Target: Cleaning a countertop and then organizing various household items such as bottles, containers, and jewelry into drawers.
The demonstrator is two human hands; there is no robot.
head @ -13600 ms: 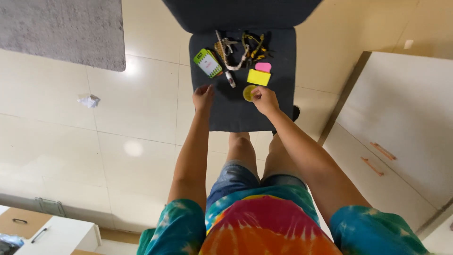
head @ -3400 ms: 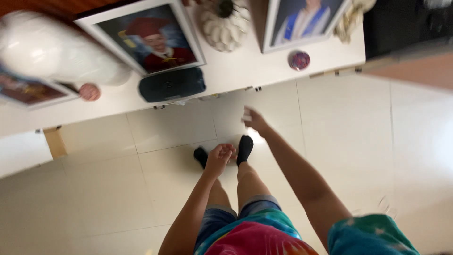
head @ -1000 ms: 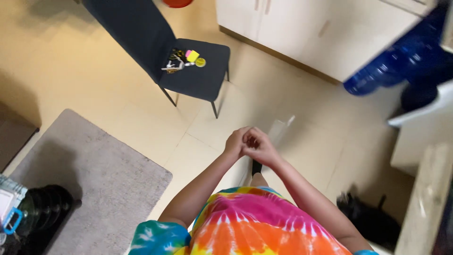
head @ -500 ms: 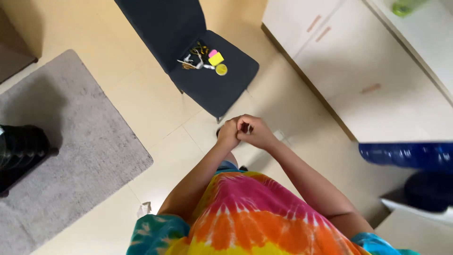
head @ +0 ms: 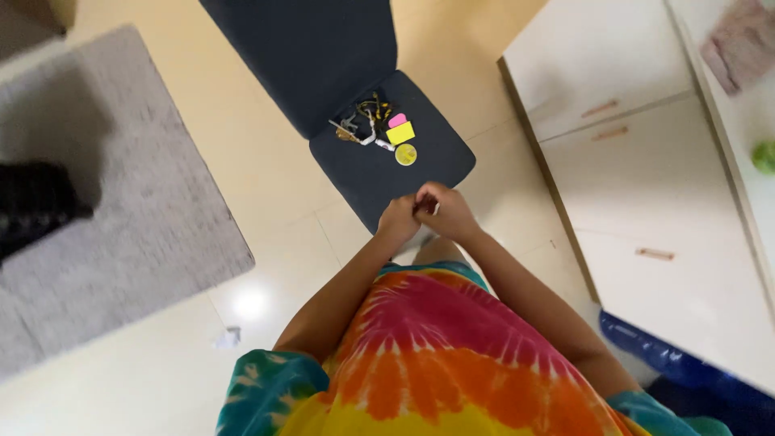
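My left hand [head: 398, 223] and my right hand [head: 448, 213] are pressed together with curled fingers, just above the front edge of a dark chair seat [head: 365, 176]. Whether something small lies between the fingers I cannot tell. At the back of the seat lie a round yellow thing [head: 406, 154], a yellow sticky pad [head: 400, 132], a pink sticky pad [head: 397, 120] and a bunch of keys on cords [head: 363, 127]. My hands are a short way in front of these, touching none of them.
A grey rug [head: 121, 202] covers the floor at left, with a black object [head: 32, 206] on it. White cabinet drawers [head: 646, 186] stand at right, a blue bottle [head: 670, 363] below them. A crumpled paper [head: 228, 337] lies on the tiles.
Over the last second the chair has come closer and my joined hands now reach its front edge. The hands have stayed pressed together.
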